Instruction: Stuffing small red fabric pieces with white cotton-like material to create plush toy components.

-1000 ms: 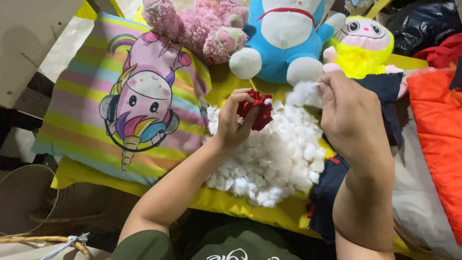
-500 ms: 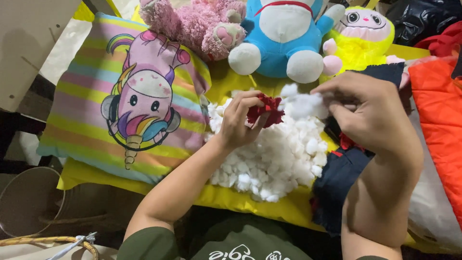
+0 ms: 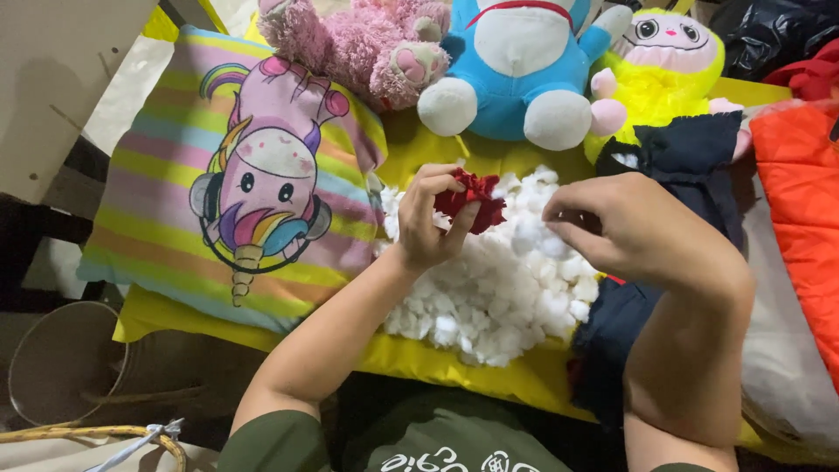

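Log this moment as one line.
left hand: pinches red fabric piece | right hand: fingers curled over white stuffing pile | navy fabric beside pile

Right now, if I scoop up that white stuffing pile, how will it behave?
The white stuffing lies in loose small tufts, so it will likely shed clumps and scatter. It looks fluffy, probably very light and squashable. The left hand pinches a red fabric piece above it, which looks floppy.

Plush toys (image 3: 524, 70) wall the far side; unicorn pillow (image 3: 253, 183) crowds left.
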